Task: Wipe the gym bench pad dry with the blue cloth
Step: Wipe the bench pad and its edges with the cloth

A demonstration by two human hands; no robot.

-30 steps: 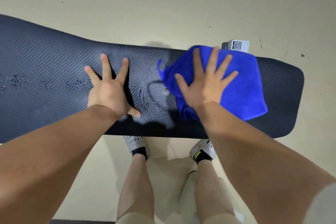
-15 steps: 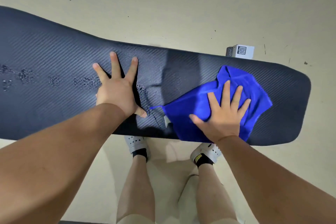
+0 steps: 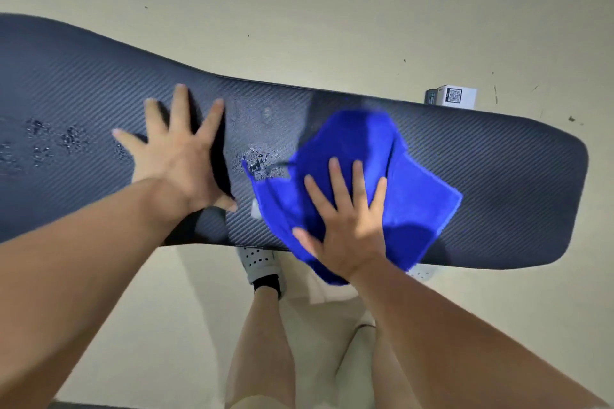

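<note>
The dark textured gym bench pad (image 3: 498, 149) runs across the view from left to right. A blue cloth (image 3: 418, 196) lies crumpled on its right half and hangs a little over the near edge. My right hand (image 3: 349, 226) presses flat on the cloth with fingers spread. Flat on the bare pad to the left rests my left hand (image 3: 179, 159), fingers apart, holding nothing. A patch of water droplets (image 3: 260, 161) sits between the hands, touching the cloth's left corner. More droplets (image 3: 56, 143) dot the pad left of my left hand.
A small white box with a QR code (image 3: 457, 96) stands on the beige floor just beyond the pad's far edge. My legs and light shoes (image 3: 257, 262) are below the pad's near edge.
My right hand dragged the blue cloth from the pad's far edge to the near edge, then left toward the droplets. My left hand stayed pressed on the pad.
</note>
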